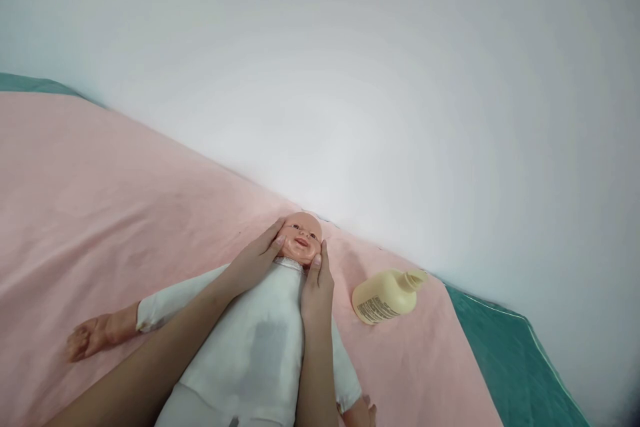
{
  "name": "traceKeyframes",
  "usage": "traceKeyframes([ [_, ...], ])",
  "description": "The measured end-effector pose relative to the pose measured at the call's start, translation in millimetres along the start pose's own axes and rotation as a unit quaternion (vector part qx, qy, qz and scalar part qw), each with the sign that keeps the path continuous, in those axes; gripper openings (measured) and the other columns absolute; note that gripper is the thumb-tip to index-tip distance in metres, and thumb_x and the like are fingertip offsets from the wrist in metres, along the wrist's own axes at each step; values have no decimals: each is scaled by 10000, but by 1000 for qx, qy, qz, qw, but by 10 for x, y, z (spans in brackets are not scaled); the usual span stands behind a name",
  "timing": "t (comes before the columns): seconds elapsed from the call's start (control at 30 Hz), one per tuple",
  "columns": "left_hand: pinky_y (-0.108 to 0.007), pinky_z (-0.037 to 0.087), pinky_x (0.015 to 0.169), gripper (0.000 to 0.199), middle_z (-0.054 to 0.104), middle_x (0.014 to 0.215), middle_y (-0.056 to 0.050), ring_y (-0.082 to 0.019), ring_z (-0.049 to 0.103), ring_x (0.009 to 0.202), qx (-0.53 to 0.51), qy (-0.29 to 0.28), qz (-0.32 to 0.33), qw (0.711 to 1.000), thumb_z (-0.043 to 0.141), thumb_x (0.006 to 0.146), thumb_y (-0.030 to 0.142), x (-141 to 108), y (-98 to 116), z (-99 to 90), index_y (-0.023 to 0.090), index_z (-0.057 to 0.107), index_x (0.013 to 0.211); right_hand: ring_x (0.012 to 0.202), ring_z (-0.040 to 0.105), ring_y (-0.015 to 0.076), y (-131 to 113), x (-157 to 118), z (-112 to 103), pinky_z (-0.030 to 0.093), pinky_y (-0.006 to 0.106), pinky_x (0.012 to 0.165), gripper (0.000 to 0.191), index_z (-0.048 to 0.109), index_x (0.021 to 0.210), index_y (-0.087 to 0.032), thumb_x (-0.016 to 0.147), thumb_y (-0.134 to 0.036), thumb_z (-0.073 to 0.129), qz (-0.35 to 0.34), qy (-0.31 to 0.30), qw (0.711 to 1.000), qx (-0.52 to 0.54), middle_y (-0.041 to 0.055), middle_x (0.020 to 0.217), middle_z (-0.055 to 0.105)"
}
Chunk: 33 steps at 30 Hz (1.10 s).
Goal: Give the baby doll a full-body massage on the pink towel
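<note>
A baby doll [280,320] lies on its back, with a hard plastic head and a soft white cloth body that has a grey patch on the front. My left hand [256,257] cups the left side of its head, thumb on the cheek. On the opposite cheek rests my right hand [317,287], its thumb near the jaw and its fingers along the side. The doll's head is held between both palms. One plastic doll hand [87,339] stretches out at the left; the other is partly cut off at the bottom edge.
To the right of the doll stands a pale yellow pump bottle [384,297] with printed text. A pink sheet [150,213] lies beneath everything, over a green cover [510,353] that shows at the right and far left. A white wall [350,80] rises behind the doll's head.
</note>
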<state>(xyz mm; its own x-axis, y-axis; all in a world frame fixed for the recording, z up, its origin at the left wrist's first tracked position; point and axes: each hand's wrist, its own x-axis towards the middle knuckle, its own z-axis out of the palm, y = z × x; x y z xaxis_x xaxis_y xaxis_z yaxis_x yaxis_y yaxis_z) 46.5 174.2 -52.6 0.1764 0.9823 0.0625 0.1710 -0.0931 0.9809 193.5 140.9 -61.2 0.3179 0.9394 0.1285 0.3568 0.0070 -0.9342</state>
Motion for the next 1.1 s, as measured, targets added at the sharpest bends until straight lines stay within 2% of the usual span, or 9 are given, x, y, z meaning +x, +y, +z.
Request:
traceKeyframes([
  [0.2, -369, 256, 1152, 637, 346, 1514, -17, -235, 307, 1399, -17, 18, 4, 1000, 359, 919, 575, 12, -6, 1, 241, 364, 1461, 1355, 387, 240, -50, -11, -3, 328, 391, 1096, 719, 324, 1472, -214, 908, -660, 316, 14, 4, 1000, -16, 69, 1466, 412],
  [0.3, -381, 292, 1135, 679, 357, 1509, -32, -265, 327, 1389, -14, 15, -6, 1000, 447, 880, 579, -27, 60, 6, 247, 353, 1464, 1343, 403, 261, -100, -28, -6, 356, 403, 1078, 770, 275, 1490, -208, 877, -652, 422, 26, -11, 999, -23, 82, 1464, 413],
  [0.4, -384, 363, 1091, 762, 379, 1499, -61, -295, 370, 1363, -9, 22, -10, 1000, 565, 808, 541, -39, 92, 31, 230, 337, 1464, 1300, 458, 282, -130, -50, 4, 396, 416, 1045, 827, 274, 1489, -205, 825, -607, 560, 28, -2, 999, -17, 95, 1424, 469],
  [0.53, -373, 448, 1016, 803, 437, 1463, -63, -308, 441, 1314, 0, 11, 0, 1000, 638, 741, 481, -12, 74, 53, 231, 349, 1447, 1266, 497, 280, -115, -62, 27, 433, 408, 1010, 783, 312, 1476, -207, 823, -536, 592, 17, 21, 1000, 5, 98, 1399, 499],
  [0.7, -379, 411, 1052, 803, 417, 1477, -58, -304, 408, 1338, 7, 7, -13, 1000, 598, 766, 518, 10, 39, 35, 234, 322, 1465, 1281, 482, 260, -69, -41, 27, 408, 399, 1036, 746, 313, 1475, -205, 856, -564, 524, 9, 18, 1000, 8, 92, 1400, 499],
  [0.93, -377, 231, 1154, 710, 283, 1544, -38, -261, 264, 1416, 63, 3, 27, 998, 385, 897, 541, -22, 5, 11, 202, 248, 1506, 1332, 421, 243, -2, -6, 4, 370, 400, 1067, 714, 273, 1489, -207, 917, -632, 325, 5, -2, 1000, -9, 86, 1458, 420],
  [1.1, -360, 241, 1151, 680, 299, 1538, -43, -239, 295, 1406, 60, 11, 12, 998, 268, 936, 557, -11, -13, 23, 179, 265, 1501, 1318, 439, 242, 16, 8, 11, 375, 397, 1063, 725, 326, 1470, -196, 915, -659, 282, 3, 10, 1000, 1, 90, 1438, 450],
])
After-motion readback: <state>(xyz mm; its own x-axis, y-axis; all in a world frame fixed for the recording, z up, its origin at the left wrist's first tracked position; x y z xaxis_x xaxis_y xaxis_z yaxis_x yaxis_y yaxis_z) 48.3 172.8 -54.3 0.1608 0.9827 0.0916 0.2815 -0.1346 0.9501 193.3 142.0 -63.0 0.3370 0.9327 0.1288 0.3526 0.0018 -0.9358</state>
